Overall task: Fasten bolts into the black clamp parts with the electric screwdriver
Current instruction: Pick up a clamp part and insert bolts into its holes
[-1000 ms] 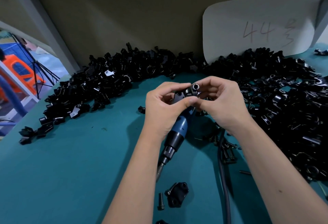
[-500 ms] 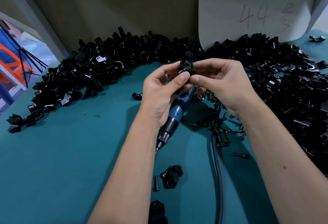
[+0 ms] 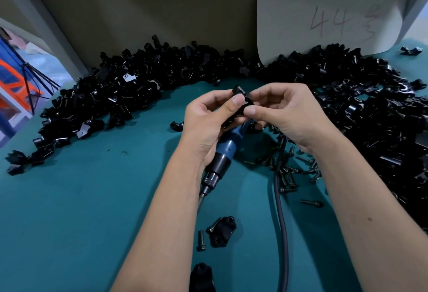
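Above the teal table both my hands meet on one black clamp part (image 3: 240, 100). My left hand (image 3: 209, 121) pinches it with thumb and fingers. The blue and black electric screwdriver (image 3: 223, 155) lies under that palm, its bit pointing toward me. My right hand (image 3: 286, 115) pinches the clamp part from the right side. Whether a bolt sits between the fingers is hidden. Loose black bolts (image 3: 289, 173) lie scattered right of the screwdriver.
Heaps of black clamp parts (image 3: 129, 92) curve along the back, and more clamp parts (image 3: 375, 111) pile up on the right. A clamp piece (image 3: 222, 231) and a bolt (image 3: 201, 240) lie near me, beside the screwdriver's cable (image 3: 283, 229). A white card (image 3: 328, 13) leans on the wall.
Both hands have turned the clamp part between their fingers and kept hold of it. The camera view has shifted slightly; the screwdriver stays under my left palm.
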`<state>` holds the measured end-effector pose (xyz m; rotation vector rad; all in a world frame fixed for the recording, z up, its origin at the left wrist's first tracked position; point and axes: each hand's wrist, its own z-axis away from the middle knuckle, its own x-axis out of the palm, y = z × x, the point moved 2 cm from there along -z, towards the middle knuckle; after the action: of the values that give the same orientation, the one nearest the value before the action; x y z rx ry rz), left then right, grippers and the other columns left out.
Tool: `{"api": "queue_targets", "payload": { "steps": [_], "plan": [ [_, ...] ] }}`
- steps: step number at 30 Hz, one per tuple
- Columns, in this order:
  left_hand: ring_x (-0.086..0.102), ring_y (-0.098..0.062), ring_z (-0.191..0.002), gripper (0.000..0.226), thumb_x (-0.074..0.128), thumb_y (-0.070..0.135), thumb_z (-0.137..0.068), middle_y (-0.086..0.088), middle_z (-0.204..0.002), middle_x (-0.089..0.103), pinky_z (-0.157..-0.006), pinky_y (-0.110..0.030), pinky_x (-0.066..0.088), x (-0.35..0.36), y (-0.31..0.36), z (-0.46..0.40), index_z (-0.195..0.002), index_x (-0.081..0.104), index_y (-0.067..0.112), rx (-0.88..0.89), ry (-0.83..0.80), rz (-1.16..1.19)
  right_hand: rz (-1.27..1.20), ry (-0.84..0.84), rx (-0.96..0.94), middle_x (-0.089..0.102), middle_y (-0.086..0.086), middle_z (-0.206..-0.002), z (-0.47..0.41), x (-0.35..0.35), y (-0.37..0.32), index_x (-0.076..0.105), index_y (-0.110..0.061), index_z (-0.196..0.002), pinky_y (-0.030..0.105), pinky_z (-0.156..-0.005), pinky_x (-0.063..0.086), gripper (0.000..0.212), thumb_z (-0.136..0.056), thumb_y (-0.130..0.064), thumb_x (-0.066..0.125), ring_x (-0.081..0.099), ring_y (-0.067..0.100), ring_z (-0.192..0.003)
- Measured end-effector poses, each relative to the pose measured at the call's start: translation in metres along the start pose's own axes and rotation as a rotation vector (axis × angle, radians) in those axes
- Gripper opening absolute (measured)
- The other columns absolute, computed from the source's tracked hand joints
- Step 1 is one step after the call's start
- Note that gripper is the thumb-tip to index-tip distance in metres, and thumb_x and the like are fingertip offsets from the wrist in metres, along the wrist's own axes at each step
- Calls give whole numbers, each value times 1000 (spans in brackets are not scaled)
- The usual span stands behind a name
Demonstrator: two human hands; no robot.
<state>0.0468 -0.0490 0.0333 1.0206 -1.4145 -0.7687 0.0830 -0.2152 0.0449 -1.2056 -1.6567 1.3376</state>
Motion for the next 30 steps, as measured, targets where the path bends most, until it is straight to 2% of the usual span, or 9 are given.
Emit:
{"api": "queue_targets", "payload": {
  "steps": [2,3,5,7,11,15,21,25,30],
  "plan": [
    [73,-16,-69,16,83,16,-71,-6,-84,77,-65,-22,58,-1,0,-1,-86,78,11,0,57,30,43,94,19,74,3,-75,-2,-1,4,77,-14,-92,29,-59,60,22,-82,-33,83,69,14,-65],
    [72,-16,-67,17,83,15,-73,-5,-82,77,-65,-22,59,-2,0,-2,-88,77,9,-3,103,40,195,185,29,73,1,-72,-3,-4,7,76,-14,-89,32,-59,61,21,-91,-35,79,69,15,-63],
    [69,-16,-63,16,81,10,-81,-1,-78,75,-64,-22,59,-8,-1,-5,-95,75,5,-18,209,60,721,299,53,72,0,-70,-5,-9,15,75,-16,-84,35,-65,60,18,-96,-29,72,70,21,-65],
    [69,-18,-67,11,79,8,-88,-1,-77,73,-64,-20,58,-16,-2,-8,-97,75,2,-39,282,96,1016,246,128,72,3,-79,-2,-4,18,75,-18,-87,32,-71,55,8,-91,-26,74,69,28,-75],
    [68,-20,-73,7,78,9,-90,-4,-82,73,-65,-19,57,-21,-2,-9,-93,77,3,-52,310,144,1192,125,225,67,8,-87,-2,11,20,71,-17,-97,37,-72,55,19,-85,-27,81,66,36,-83],
    [69,-19,-70,7,79,10,-90,-3,-81,73,-66,-20,58,-22,-3,-9,-93,77,4,-54,298,132,1142,136,267,70,8,-86,-3,8,21,72,-14,-88,40,-75,59,6,-88,-16,77,67,32,-79],
    [71,-19,-69,14,78,9,-90,-3,-83,74,-69,-21,58,-22,-6,-11,-102,74,2,-32,247,57,808,257,246,67,-2,-76,-4,-21,18,71,-26,-77,18,-56,44,20,-90,-13,80,60,9,-63],
    [72,-21,-67,9,79,5,-88,-5,-92,75,-69,-26,59,-18,-12,-11,-95,76,10,38,166,-121,315,236,68,69,-4,-69,-3,-14,10,81,-24,-91,23,-58,52,18,-98,-11,70,57,10,-56],
    [72,-19,-69,21,84,6,-84,-3,-92,77,-67,-27,59,-17,-14,-12,-103,74,7,100,73,-251,74,107,-46,74,5,-76,-6,0,-1,78,-15,-94,23,-58,52,8,-95,-8,74,60,16,-60]
  ]
}}
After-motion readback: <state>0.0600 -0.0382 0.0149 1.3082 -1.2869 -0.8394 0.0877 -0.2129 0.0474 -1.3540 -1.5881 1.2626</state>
